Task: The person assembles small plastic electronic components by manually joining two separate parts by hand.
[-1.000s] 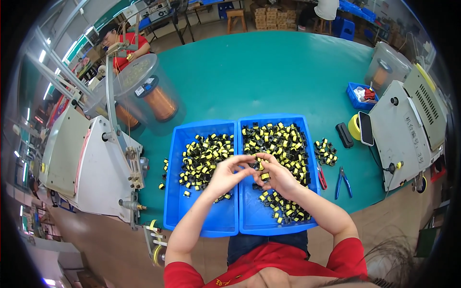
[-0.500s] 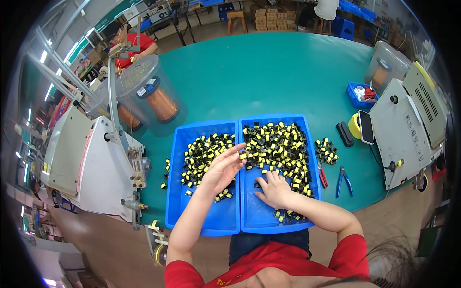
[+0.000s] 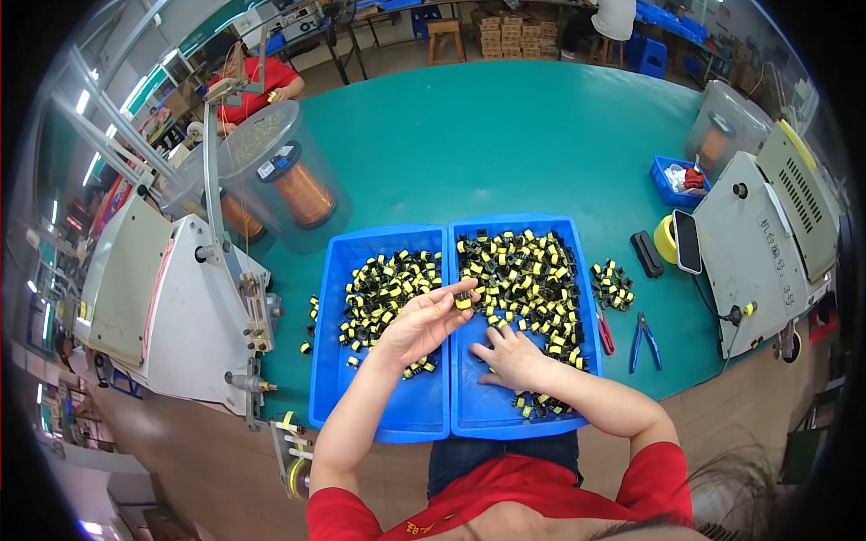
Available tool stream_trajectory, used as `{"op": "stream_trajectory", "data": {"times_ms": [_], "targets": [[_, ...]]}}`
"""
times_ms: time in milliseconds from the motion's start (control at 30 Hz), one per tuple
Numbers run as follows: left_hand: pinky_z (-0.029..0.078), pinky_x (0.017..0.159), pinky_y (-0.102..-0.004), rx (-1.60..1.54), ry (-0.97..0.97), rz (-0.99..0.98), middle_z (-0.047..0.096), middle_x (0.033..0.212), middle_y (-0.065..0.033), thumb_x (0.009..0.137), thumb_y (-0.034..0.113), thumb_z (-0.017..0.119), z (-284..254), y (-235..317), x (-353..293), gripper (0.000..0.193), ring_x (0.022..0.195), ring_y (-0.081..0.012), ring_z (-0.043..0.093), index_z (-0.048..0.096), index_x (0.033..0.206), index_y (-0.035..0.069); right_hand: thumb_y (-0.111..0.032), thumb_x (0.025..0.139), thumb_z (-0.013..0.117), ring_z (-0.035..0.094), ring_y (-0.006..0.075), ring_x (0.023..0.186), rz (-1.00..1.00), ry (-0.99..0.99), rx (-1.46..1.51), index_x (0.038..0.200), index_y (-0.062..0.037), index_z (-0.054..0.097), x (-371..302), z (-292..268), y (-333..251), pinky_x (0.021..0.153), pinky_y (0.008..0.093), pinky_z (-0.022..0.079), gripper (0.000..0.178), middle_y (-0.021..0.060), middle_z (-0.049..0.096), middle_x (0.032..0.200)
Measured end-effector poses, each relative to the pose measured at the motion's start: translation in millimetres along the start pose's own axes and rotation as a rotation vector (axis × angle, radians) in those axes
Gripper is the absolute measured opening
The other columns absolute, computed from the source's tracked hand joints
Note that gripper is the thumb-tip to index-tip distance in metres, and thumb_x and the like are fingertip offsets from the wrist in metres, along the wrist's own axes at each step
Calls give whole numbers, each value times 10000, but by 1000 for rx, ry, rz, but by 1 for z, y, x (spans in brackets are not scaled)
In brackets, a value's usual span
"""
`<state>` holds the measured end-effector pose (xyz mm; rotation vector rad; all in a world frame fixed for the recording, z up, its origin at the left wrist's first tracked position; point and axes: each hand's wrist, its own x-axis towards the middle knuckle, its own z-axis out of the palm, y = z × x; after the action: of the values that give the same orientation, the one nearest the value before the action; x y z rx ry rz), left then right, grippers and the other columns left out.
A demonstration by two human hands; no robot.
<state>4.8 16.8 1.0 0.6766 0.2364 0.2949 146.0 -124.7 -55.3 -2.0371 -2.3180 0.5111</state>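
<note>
My left hand (image 3: 422, 326) is over the divide between two blue trays, its fingertips pinching one small coil bobbin (image 3: 464, 301) of black plastic wrapped in yellow tape. Inside the right tray (image 3: 528, 429), my right hand (image 3: 516, 361) is low with its fingers apart, the tips close to the edge of a heap of similar coil bobbins (image 3: 532, 270). Whether those fingertips touch any piece is hard to see. More bobbins (image 3: 383, 293) lie piled in the left tray (image 3: 379, 417), mostly toward its far and middle part.
Right of the trays are loose bobbins (image 3: 612, 287), red-handled cutters (image 3: 605, 332), blue pliers (image 3: 646, 343), a black case (image 3: 647, 254) and a phone (image 3: 686, 242). Machines (image 3: 203, 316) flank the green table (image 3: 469, 135). Copper wire spools (image 3: 305, 194) stand left. A person in red (image 3: 253, 90) sits beyond.
My left hand has moved slightly right and down with the bobbin in its fingers. The right hand has shifted a little left and nearer me, fingers more bent.
</note>
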Motion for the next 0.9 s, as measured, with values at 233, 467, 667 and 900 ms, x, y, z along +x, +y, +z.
{"op": "stream_trajectory", "data": {"times_ms": [233,467,667,900], "targets": [[476,794,-233,129,80,49,560,1087,-113,904,143,527,-2,1,-1,415,897,-154,571,429,1261,-45,-437,725,659,448,318,1060,-235,-79,-29,1178,-177,483,-8,-19,-4,809,461,405,552,142,455,1125],[427,851,-331,1741,864,755,570,994,-117,858,77,530,-13,15,-2,201,963,-246,555,588,1043,22,-321,817,581,456,339,1039,108,433,-109,1100,-75,502,6,-2,2,787,430,409,383,175,474,1117],[409,854,-341,1557,745,643,584,939,-94,810,90,587,-21,6,1,125,959,-249,532,617,922,44,-303,811,588,469,351,1004,110,239,-171,1092,-69,496,5,-2,-2,777,433,428,377,175,477,1072],[339,837,-397,1983,258,491,528,793,-61,670,201,660,13,-37,-1,164,912,-239,484,609,583,72,-282,814,572,456,340,1058,182,195,140,1136,-84,457,6,-10,2,750,506,463,395,176,448,1127]]}}
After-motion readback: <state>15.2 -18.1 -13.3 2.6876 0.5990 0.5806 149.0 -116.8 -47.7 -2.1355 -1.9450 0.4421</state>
